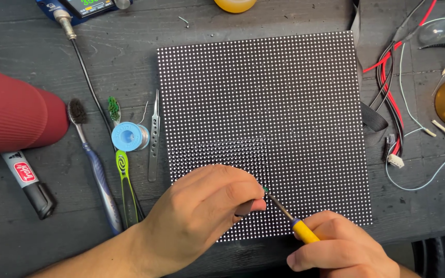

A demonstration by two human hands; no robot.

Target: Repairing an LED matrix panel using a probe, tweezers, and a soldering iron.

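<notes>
A square black panel (pixel 263 134) studded with a fine grid of white dots lies flat mid-bench, its near-left patch looking darker. The left hand (pixel 202 216) rests on that near edge, fingers pinched narrow around something small, mostly hidden. The right hand (pixel 341 249), partly cut off, grips a yellow-handled tool (pixel 294 221), its thin metal tip touching the panel. Left lie tweezers (pixel 154 136), a solder spool (pixel 130 136) and toothbrushes (pixel 96 164) on dark wood.

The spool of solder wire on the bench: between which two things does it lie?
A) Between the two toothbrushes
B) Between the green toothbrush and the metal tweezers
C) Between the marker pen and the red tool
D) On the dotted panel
B: the blue spool of solder wire sits just right of the green toothbrush and left of the metal tweezers.
</notes>
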